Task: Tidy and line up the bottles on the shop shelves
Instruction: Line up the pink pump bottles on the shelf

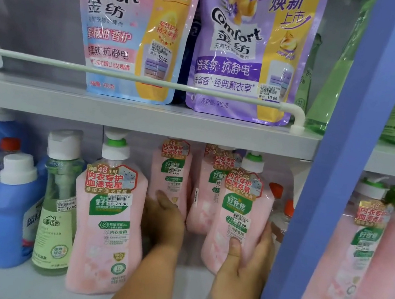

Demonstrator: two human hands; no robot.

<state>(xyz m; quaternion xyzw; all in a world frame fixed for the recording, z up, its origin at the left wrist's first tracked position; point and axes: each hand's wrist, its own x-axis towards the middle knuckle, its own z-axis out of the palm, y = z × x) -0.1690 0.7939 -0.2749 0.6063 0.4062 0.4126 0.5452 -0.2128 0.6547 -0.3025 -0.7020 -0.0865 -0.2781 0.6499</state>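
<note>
gripping the full, likely heavy, slick pink bottle (236,222) low beside the blue post (337,171), right hand (245,263) wrapped it; left hand (164,224) lay flat on another pink bottle (169,178).

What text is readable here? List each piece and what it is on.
"Comfort 金纺", "10.00", "910克": pink pouch, top shelf.
"Comfort 金纺", "焕新上市", "经典薰衣草", "10.00": purple pouch, top shelf.
"48小时 内衣专护 血渍克星", "29.00": front pink bottle, lower shelf.
"好爸爸", "29.00": pink bottle gripped by the right hand.
"12.00": clear green bottle.
Barcodes and small print: too small or blurred.
</note>
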